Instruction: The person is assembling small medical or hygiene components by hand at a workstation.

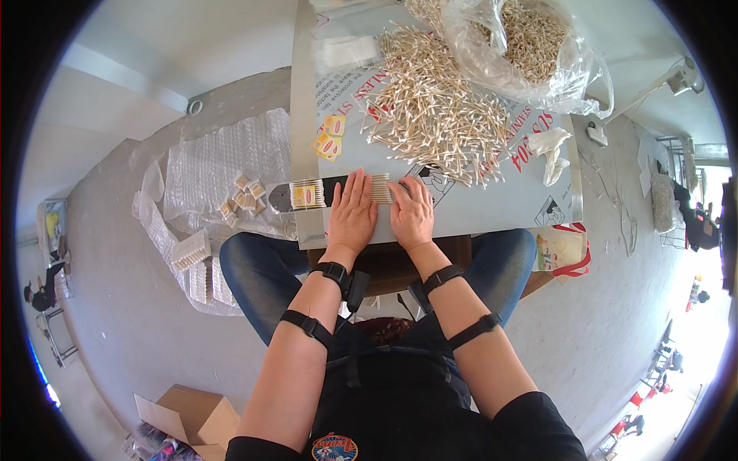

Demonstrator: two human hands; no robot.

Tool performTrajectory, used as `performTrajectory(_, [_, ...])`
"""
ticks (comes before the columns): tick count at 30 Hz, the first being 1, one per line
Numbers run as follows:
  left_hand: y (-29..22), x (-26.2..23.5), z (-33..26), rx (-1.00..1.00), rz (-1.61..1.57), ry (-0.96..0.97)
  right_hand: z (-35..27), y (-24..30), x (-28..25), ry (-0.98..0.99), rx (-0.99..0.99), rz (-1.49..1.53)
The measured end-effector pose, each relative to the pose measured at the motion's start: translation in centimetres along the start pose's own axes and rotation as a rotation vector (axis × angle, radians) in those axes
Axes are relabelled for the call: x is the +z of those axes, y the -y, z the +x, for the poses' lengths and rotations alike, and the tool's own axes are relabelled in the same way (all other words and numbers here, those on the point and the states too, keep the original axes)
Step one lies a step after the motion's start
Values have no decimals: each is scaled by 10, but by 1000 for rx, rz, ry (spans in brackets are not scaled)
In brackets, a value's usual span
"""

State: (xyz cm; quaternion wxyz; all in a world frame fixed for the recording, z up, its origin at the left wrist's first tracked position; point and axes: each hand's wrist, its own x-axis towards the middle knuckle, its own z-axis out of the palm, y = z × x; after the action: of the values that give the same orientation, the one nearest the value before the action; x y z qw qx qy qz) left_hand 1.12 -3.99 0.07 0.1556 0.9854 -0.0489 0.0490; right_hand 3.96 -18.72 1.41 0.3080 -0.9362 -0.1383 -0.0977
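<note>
At the frame's centre, the left hand (354,210) is laid flat, fingers extended; the right hand (413,212) is loosely bent, any grip hidden. Between them a row of cotton swabs (381,188) is lined up, probably light, easily snapped, best held mid-stick. Beyond, upper centre, loose swabs (438,100) are heaped.

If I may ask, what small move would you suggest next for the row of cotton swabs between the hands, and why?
I'd probably nudge the right hand gently toward the left hand to square the row of cotton swabs: the swabs lie side by side between the hands, while a yellow-labelled bundle sits beyond the left hand.
</note>
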Motion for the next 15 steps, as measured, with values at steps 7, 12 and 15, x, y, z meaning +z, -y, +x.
performTrajectory(7, [1, 3, 0, -4, 12, -1, 2, 4, 1, 42, -27, -110])
performTrajectory(12, [2, 2, 1, -22, 28, 31, 1, 6, 2, 189, -166, -220])
performTrajectory(15, [-1, 1, 1, -16, 24, 18, 3, 7, 2, 239, -181, -273])
